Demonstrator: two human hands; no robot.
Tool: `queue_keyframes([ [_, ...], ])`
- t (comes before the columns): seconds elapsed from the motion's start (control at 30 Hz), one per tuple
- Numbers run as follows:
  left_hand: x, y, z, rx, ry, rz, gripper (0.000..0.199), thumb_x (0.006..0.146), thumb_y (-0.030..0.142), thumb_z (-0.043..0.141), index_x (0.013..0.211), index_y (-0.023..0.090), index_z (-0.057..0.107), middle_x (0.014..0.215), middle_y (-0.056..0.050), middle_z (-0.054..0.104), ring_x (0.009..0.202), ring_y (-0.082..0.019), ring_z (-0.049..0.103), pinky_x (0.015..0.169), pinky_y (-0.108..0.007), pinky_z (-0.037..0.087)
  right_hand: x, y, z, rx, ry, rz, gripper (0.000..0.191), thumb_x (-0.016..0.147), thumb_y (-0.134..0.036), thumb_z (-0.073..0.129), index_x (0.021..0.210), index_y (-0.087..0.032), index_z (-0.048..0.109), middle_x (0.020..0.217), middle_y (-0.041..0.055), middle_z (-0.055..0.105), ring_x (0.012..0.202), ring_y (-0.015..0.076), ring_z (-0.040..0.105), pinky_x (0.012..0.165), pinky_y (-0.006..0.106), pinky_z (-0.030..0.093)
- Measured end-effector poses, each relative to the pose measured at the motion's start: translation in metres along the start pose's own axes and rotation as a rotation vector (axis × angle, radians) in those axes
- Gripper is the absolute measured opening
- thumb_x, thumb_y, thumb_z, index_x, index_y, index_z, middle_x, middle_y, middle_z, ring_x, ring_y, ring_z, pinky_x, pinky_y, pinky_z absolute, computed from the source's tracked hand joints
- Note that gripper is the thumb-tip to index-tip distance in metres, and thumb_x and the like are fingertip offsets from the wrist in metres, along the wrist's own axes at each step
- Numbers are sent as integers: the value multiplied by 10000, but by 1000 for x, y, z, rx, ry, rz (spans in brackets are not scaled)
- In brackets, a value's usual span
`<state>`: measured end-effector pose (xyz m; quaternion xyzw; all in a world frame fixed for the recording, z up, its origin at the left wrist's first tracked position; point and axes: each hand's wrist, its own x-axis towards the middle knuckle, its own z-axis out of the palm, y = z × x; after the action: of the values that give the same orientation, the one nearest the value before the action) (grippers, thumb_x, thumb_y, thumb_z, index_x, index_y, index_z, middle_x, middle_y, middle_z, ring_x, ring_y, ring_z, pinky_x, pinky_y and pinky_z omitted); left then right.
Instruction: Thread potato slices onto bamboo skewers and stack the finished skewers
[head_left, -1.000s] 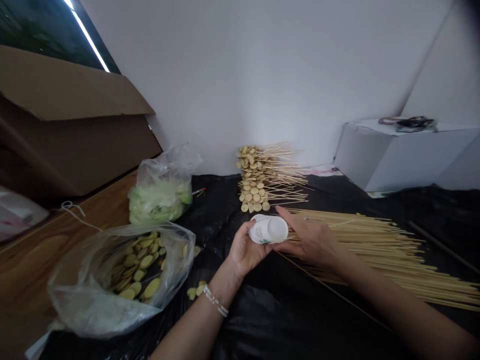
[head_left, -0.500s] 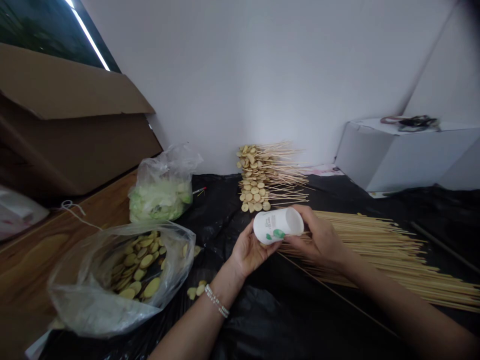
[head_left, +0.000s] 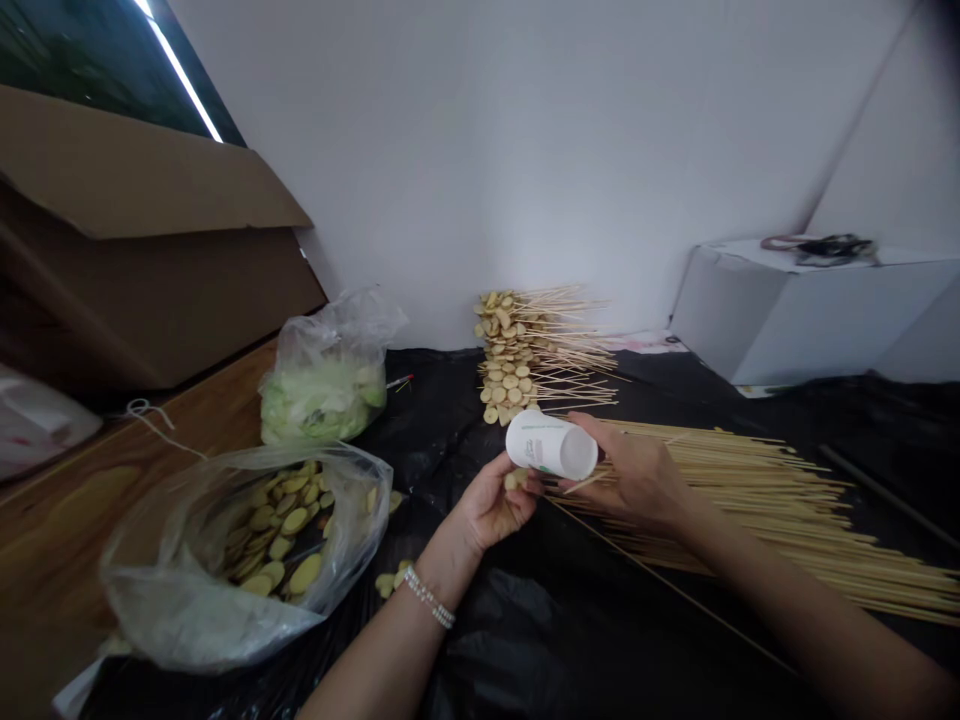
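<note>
Both grips closed around a white paper cup [head_left: 550, 446] lying on its side: the left grip [head_left: 491, 508] cradled it beside a pale slice [head_left: 516, 479], while the right grip [head_left: 637, 478] pinched a bamboo skewer [head_left: 585, 484]. Loose skewers [head_left: 750, 505] lay right of the right grip, a plastic bag of slices [head_left: 277, 535] left of the left grip.

Between the left hand [head_left: 491, 505] and right hand [head_left: 637, 480] is a matt white paper cup [head_left: 551, 446]; beside the right hand, smooth bamboo skewers [head_left: 750, 500] lie on glossy black plastic [head_left: 525, 640].

The single view looks forward and down from the person's head. It sits close above the left hand [head_left: 491, 507] and right hand [head_left: 634, 480], facing a white wall [head_left: 480, 150].
</note>
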<state>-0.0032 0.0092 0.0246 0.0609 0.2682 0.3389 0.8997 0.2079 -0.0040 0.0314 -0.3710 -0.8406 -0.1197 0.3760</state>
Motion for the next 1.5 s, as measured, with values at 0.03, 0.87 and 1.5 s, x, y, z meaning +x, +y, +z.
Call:
queue_keyframes([
  [0.03, 0, 1, 0, -7, 20, 29, 124, 862, 211, 507, 876, 102, 564, 672, -31, 494, 516, -47, 468, 344, -62, 336, 0, 0, 1, -15, -16, 3, 651, 860, -530, 514, 1358, -143, 354, 1143, 140, 653, 899, 221, 667, 745, 293, 489],
  [0.87, -23, 69, -30, 1283, 1001, 1166, 292, 634, 327, 648, 868, 174, 732, 605, -13, 625, 558, -139, 547, 542, -245, 389, -5, 6, 27, -131, -476, 98, 166, 879, -168, 432, 856, -175, 596, 864, 57, 640, 726, 161, 561, 599, 269, 306],
  [1.5, -22, 55, -17, 1352, 803, 1285, 326, 754, 428, 611, 950, 197, 731, 561, 9, 553, 526, -124, 500, 546, -232, 372, -7, 11, 28, -154, -437, 115, 166, 892, -196, 430, 864, -173, 592, 856, 55, 635, 693, 154, 553, 579, 271, 272],
])
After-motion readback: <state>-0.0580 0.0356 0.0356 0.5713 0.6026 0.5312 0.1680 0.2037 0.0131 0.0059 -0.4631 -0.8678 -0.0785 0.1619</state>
